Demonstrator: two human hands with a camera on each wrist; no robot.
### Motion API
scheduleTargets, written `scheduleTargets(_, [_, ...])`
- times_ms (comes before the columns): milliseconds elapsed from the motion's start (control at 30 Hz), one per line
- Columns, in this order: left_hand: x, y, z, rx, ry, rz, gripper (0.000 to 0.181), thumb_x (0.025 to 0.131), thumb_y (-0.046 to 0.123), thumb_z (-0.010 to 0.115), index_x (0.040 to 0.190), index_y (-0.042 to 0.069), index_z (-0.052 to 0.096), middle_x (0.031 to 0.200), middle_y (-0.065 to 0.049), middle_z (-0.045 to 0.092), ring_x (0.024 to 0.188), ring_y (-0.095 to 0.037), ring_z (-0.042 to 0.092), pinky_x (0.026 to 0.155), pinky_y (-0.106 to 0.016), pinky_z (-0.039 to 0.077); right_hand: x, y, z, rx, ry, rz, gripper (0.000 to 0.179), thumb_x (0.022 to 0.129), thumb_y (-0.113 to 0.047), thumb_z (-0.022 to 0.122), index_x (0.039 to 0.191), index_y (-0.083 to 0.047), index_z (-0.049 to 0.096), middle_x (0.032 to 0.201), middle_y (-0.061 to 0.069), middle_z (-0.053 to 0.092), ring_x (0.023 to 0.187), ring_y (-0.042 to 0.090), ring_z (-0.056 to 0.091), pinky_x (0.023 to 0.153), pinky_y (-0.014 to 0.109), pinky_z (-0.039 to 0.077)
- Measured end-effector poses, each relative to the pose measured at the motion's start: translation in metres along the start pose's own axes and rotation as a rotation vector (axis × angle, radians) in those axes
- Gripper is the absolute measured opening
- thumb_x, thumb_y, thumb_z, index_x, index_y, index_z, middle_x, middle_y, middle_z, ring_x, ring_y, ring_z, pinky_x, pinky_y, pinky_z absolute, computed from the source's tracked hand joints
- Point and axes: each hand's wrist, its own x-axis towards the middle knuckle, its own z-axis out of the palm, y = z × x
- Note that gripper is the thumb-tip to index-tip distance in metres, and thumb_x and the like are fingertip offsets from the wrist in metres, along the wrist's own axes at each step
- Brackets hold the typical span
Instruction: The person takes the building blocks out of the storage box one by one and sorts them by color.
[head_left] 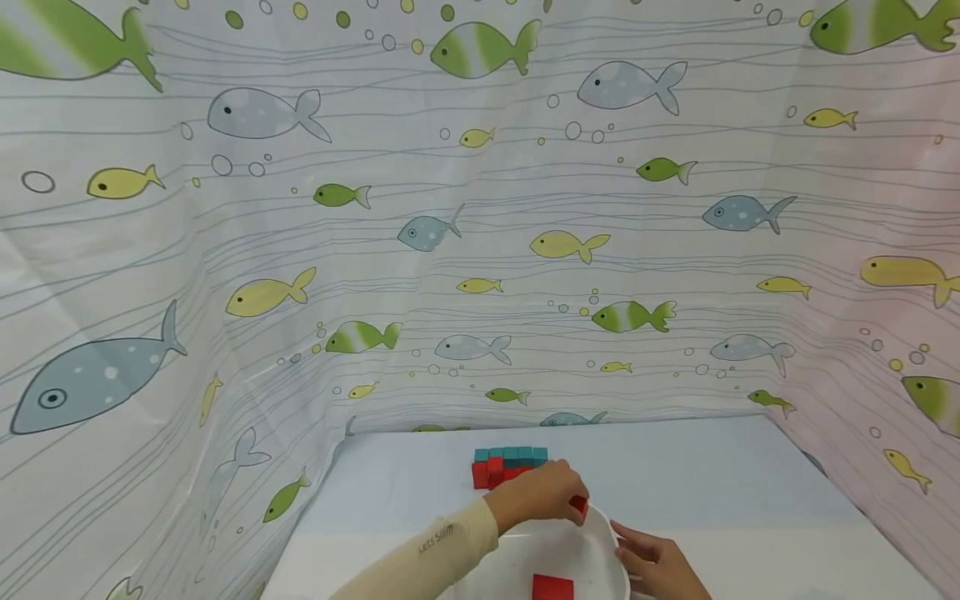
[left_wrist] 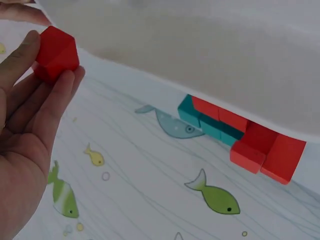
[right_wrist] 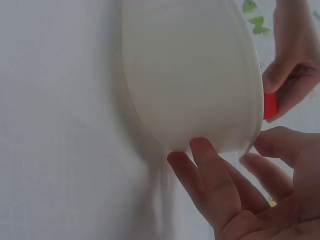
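Note:
My left hand (head_left: 547, 493) pinches a red cube (head_left: 580, 507) between thumb and fingertips, over the far right part of a white plastic basin (head_left: 517, 546). In the left wrist view the same red cube (left_wrist: 57, 54) shows between the fingers. At the basin's right side my right hand (head_left: 656, 567) holds the rim. The right wrist view shows its fingertips (right_wrist: 202, 145) against the basin's outer wall (right_wrist: 192, 75), with the thumb at the rim. Another red block (head_left: 552, 587) lies inside the basin, partly cut off by the frame.
Beyond the basin stands a row of teal cubes (head_left: 517, 456), with red cubes (head_left: 481, 476) along its near side, partly hidden by my left arm. A white table (head_left: 675, 475) carries everything. Fish-printed curtains (head_left: 510, 200) enclose its back and sides.

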Motion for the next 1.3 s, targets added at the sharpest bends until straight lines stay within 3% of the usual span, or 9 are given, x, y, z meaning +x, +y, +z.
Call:
scheduleTargets(167, [0.009,-0.021,-0.003,-0.028,0.084,-0.127,0.01,0.085,0.027,0.077,0.091,0.019,0.074,0.076,0.014,0.058,0.075,-0.003,0.048,0.061,-0.013,0.043,0.0,-0.001,0.001,-0.011,0.025,0.01,0.068,0.095,-0.033,0.064,0.145,0.004,0.037,0.129,0.029,0.056,0.104,0.037,0.065,0.079,0.048,0.056])
scheduleTargets(267, [0.014,-0.034,-0.001,-0.048,0.1,-0.198,0.009,0.085,0.025,0.077,0.088,0.017,0.073,0.073,0.012,0.057,0.071,-0.005,0.048,0.06,-0.014,0.044,0.0,0.0,0.002,0.006,0.022,0.011,0.068,0.095,-0.031,0.065,0.145,0.005,0.037,0.128,0.029,0.057,0.104,0.037,0.065,0.079,0.048,0.056])
scheduleTargets(567, [0.025,-0.055,0.013,-0.036,0.094,-0.295,0.012,0.083,0.021,0.079,0.091,0.013,0.076,0.078,0.007,0.06,0.081,-0.009,0.048,0.067,-0.016,0.047,-0.002,0.002,0.0,0.071,-0.018,0.003,0.065,0.096,-0.027,0.063,0.145,0.005,0.035,0.128,0.028,0.057,0.106,0.037,0.064,0.082,0.048,0.055])
scheduleTargets(867, [0.034,-0.07,0.027,0.016,0.11,-0.332,0.011,0.084,0.02,0.078,0.085,0.012,0.071,0.072,0.004,0.057,0.074,-0.01,0.049,0.066,-0.02,0.047,-0.002,0.0,0.0,0.026,0.004,-0.004,0.064,0.096,-0.027,0.064,0.145,0.004,0.037,0.129,0.029,0.056,0.105,0.037,0.065,0.079,0.047,0.055])
scheduleTargets(1033, [0.036,-0.074,0.032,0.028,0.09,-0.366,0.015,0.084,0.023,0.078,0.089,0.011,0.071,0.073,0.003,0.057,0.072,-0.011,0.05,0.067,-0.02,0.049,-0.002,-0.002,0.0,0.014,0.019,-0.009,0.064,0.095,-0.028,0.065,0.144,0.004,0.039,0.128,0.029,0.057,0.103,0.037,0.065,0.078,0.047,0.056])
scheduleTargets(1300, [0.037,-0.081,0.045,0.023,0.086,-0.358,0.013,0.085,0.022,0.077,0.088,0.011,0.07,0.072,0.003,0.054,0.07,-0.011,0.049,0.065,-0.019,0.047,0.001,-0.001,0.001,0.011,0.036,0.0,0.064,0.094,-0.029,0.066,0.143,0.003,0.041,0.126,0.027,0.059,0.102,0.036,0.066,0.078,0.047,0.056])
